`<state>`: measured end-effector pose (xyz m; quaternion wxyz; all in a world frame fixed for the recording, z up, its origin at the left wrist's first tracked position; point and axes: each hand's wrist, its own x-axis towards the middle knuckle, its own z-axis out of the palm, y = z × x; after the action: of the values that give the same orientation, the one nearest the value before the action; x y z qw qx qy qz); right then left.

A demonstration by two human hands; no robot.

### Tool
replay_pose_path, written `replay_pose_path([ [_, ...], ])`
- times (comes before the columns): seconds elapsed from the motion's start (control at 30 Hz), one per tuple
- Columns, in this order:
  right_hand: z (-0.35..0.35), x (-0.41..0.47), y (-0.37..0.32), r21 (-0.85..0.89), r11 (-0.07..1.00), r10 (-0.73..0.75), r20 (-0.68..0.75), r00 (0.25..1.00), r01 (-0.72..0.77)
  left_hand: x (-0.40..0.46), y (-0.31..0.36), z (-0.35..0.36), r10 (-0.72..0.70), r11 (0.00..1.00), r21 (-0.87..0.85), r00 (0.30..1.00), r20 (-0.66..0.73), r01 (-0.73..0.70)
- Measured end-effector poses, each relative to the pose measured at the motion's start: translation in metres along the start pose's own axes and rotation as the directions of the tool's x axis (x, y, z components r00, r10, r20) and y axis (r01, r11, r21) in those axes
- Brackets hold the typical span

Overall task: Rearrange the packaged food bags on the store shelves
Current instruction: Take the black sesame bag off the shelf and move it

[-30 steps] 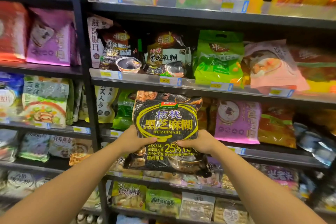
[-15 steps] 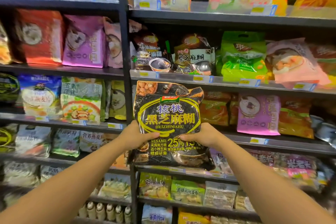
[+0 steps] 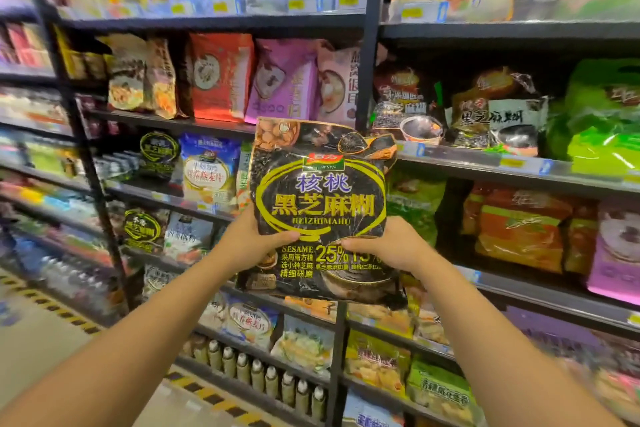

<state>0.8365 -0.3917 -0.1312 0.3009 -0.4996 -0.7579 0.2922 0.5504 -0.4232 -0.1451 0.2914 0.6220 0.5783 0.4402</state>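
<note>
While the view swings left along the aisle, two matching black sesame bags (image 3: 158,153) come into sight on the left-hand bay, one shelf above the other; earlier only the right-hand bay showed. Left of centre, the left hand (image 3: 250,243) grips the lower left edge of the black sesame paste bag (image 3: 320,204), thumb across its front. That bag is held upright in the air, in front of the black upright post (image 3: 367,73) between the bays, touching no shelf. On its other edge the right hand (image 3: 391,246) clamps it the same way. Both grips sit low, so the tall top could flop forward, I judge, or snag the price rail (image 3: 485,159) as it travels, knocking the bowl-topped packs (image 3: 420,130) beside it
</note>
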Motion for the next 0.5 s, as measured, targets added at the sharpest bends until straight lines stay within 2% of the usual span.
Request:
replay_pose_path([
  [0.17,0.03,0.04,-0.032,0.013,0.998,-0.058,0.047,0.997,0.058,-0.005,-0.01,-0.045,-0.002,1.0,0.003,0.987,-0.16,0.002],
  [0.5,0.115,0.106,-0.108,0.181,0.968,-0.183,0.051,0.982,0.171,-0.017,-0.043,-0.15,0.011,0.999,-0.023,0.891,-0.454,-0.025],
])
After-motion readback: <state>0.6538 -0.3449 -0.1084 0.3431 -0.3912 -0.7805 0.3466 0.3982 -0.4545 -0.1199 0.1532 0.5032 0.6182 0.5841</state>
